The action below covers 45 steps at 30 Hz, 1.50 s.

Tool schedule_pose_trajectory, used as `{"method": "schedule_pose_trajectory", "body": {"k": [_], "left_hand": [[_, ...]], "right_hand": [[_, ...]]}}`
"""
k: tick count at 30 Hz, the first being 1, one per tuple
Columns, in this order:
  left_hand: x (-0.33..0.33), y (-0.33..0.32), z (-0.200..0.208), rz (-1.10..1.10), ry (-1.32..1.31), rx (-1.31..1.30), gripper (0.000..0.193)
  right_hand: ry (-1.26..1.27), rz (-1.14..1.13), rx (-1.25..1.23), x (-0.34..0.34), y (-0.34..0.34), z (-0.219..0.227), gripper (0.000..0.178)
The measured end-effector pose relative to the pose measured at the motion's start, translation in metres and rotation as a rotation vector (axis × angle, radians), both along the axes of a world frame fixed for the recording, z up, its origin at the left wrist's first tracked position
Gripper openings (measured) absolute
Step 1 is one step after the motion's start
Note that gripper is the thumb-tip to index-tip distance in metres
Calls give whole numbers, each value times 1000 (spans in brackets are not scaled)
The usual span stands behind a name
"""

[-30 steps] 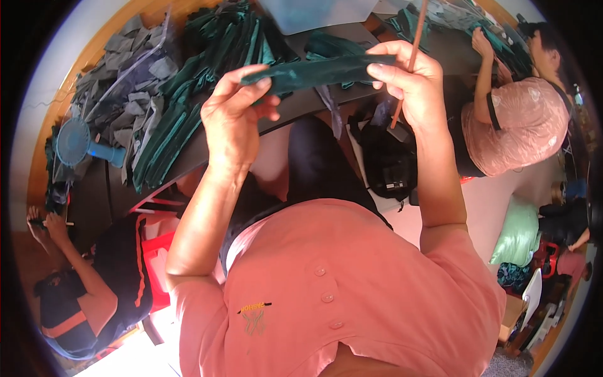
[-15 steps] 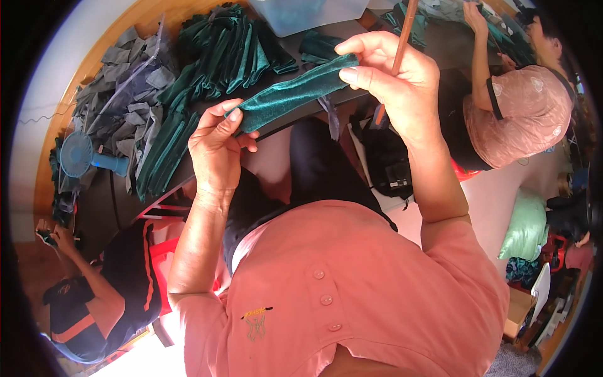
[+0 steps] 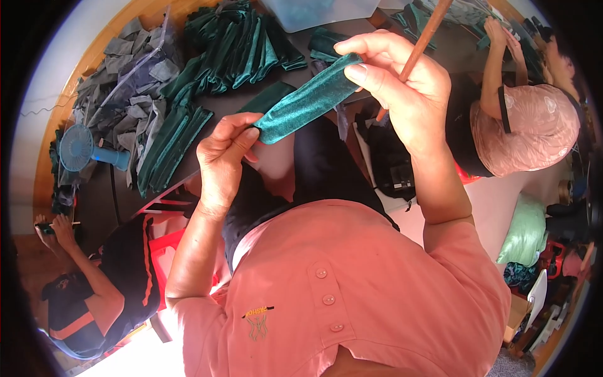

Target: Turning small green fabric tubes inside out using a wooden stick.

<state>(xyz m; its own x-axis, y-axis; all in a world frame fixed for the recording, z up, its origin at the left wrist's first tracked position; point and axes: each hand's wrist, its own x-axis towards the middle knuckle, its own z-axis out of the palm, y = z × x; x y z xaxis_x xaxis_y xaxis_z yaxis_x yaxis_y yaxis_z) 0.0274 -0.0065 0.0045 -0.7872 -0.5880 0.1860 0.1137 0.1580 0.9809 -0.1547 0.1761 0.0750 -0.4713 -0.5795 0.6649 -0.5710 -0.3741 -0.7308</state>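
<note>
A dark green velvet strip (image 3: 308, 102) stretches between my two hands above the table edge, sloping up to the right. My left hand (image 3: 221, 162) pinches its lower left end between thumb and fingers. At the upper right end, my right hand (image 3: 416, 100) grips it between thumb and forefinger. A thin brown wooden stick (image 3: 428, 36) also sits in my right hand, passing behind the thumb; its lower end pokes out below the hand. Behind the strip, another green velvet piece (image 3: 267, 95) lies on the table.
Green velvet strips (image 3: 248, 53) are heaped on the dark table (image 3: 141, 204), beside grey cloth pieces (image 3: 129, 94). A blue fan (image 3: 78, 148) stands left; a clear plastic bin (image 3: 320, 12) is at the back. Co-workers sit left (image 3: 94, 295) and right (image 3: 527, 129).
Both hands have shifted slightly right with the strip, whose broad face now shows flatter. The stick tilts more to the right. The green piece on the table behind has come into sight.
</note>
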Motion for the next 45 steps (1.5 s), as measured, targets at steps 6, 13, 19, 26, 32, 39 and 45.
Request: {"method": "schedule_pose_trajectory", "body": {"k": [6,13,19,26,32,39,45], "left_hand": [[9,-8,-6,71,-220,-378,17],[2,42,49,-89,90,-62,33],[-7,36,39,-196,120,194,18],[-14,38,26,-252,274,323,14],[-11,44,38,-182,393,229,20],[-16,50,32,-149,466,309,10],[-30,47,32,-142,425,358,9]], "right_hand": [[28,36,-127,5,-8,-6,29],[104,171,5,31,-16,9,31],[216,131,51,40,-18,12,27],[157,197,86,40,-18,10,28],[277,113,117,43,-19,6,30],[242,179,77,46,-16,7,25],[-269,206,155,37,-15,2,23]]}}
